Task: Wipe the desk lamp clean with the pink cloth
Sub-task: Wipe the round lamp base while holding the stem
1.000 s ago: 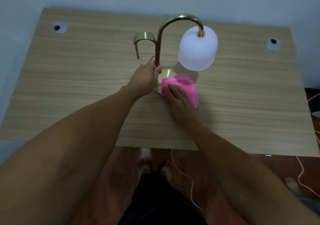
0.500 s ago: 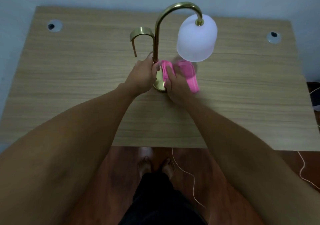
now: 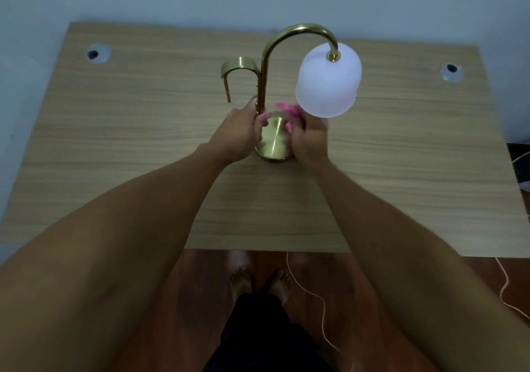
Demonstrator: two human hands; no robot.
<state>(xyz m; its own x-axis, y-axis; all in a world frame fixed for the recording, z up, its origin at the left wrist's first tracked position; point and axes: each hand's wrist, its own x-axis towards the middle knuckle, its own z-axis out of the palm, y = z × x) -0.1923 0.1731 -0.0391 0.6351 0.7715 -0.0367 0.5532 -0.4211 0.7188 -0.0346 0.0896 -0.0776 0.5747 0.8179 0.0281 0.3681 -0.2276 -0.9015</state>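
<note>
A pale wood-grain desk (image 3: 143, 147) is set against a plain light wall, with a round cable grommet (image 3: 98, 53) near its far left corner and another (image 3: 451, 71) near its far right. The desk lamp (image 3: 265, 84) stands upright at the middle of the desk on a round brass base (image 3: 274, 143); its stem rises vertically, arches over to the right and carries a white frosted shade (image 3: 328, 81) hanging mouth-down (a smaller brass hook curves off to the left). Both forearms are stretched forward from the near edge and converge on the base. The left hand (image 3: 239, 135) is wrapped around the lower stem, fingers closed on it with the thumb on the far side. The right hand (image 3: 309, 139) is bunched around the pink cloth (image 3: 286, 111), which is blurred and seen only in part, just below the shade and at the right side of the base. A thin cord (image 3: 312, 294) lies on the reddish floor below.
</note>
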